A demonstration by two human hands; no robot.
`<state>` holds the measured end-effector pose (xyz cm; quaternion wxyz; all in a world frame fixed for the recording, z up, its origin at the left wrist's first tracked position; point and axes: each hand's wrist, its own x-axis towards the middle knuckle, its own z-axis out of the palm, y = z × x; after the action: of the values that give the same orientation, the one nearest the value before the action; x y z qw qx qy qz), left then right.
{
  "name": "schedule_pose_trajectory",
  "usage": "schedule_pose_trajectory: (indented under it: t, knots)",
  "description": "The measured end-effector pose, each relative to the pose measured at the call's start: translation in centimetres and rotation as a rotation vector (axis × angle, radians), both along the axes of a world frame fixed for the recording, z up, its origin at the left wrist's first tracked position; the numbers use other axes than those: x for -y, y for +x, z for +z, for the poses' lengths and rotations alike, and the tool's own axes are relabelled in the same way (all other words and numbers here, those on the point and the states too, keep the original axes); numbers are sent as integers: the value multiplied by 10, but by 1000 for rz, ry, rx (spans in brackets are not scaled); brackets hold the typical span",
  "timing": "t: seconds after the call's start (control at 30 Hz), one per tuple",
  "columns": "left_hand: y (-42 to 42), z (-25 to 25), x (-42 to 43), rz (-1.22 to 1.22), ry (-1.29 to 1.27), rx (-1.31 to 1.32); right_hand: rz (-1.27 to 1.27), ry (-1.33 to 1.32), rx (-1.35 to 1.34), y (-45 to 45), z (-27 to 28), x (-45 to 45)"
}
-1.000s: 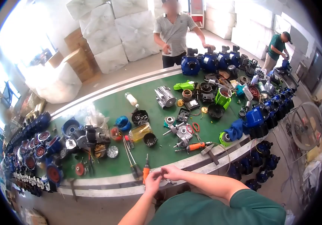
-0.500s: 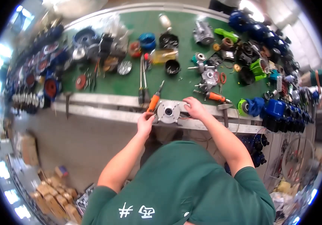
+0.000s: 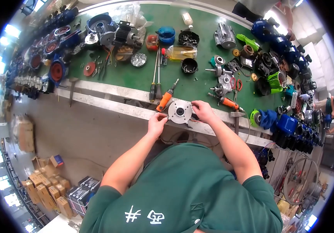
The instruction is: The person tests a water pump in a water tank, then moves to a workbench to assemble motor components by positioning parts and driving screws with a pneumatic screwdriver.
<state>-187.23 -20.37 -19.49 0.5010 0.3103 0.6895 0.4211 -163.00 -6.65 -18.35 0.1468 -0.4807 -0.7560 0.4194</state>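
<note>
A silvery motor end cover (image 3: 173, 113), round with a dark central bore and several small holes, sits at the bench's front edge between my hands. My left hand (image 3: 158, 123) is closed in a pinch at the cover's lower left rim; whatever is between the fingertips is too small to make out. At the upper right rim, my right hand (image 3: 204, 112) grips the cover with thumb and fingertips. Just left of the cover lies an orange-handled power driver (image 3: 165, 100). Two long screwdrivers (image 3: 155, 87) lie farther left.
Along the bench are a black bowl of screws (image 3: 189, 70), an oil bottle (image 3: 182, 53), a grey motor housing (image 3: 225, 35), a second orange driver (image 3: 229, 103) and a hammer (image 3: 236, 115). Blue motors line both sides. A person (image 3: 262, 7) stands across the bench.
My left hand has moved from beside the orange driver to the cover's lower left rim. The right hand stays at the cover's right side. The whole view has shifted and tilted slightly.
</note>
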Motion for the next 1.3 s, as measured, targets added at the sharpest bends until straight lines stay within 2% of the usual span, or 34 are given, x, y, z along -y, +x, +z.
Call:
schedule_pose_trajectory:
  t: [0.13,0.23,0.37,0.43,0.63,0.7,0.73,0.9,1.03,1.17,1.3]
  knots:
    - [-3,-2,-3,129,10,123,85,95,80,-2,2,-4]
    - [-11,-22,-1,219,18,200,201,182,248,-5,18,-7]
    - [-34,-35,-1,296,4,160,281,423,320,-8,13,-8]
    - [-49,-17,-4,358,-4,225,281,476,365,-12,12,-6]
    - [-128,-35,-25,357,-43,-53,199,423,545,-26,16,-3]
    - [-161,-60,-41,363,19,-150,149,376,589,-32,22,-1]
    - [-171,-39,-53,341,-20,-255,109,365,574,-35,24,1]
    - [-261,-53,-122,110,-54,-679,71,287,637,-44,26,5]
    - [-333,-80,-177,35,7,-912,3,229,755,-58,32,8]
    - [-356,-47,-217,-60,-169,-1092,-117,240,725,-70,46,15]
    - [-373,-58,-234,-124,-185,-1256,-111,347,758,-65,25,20]
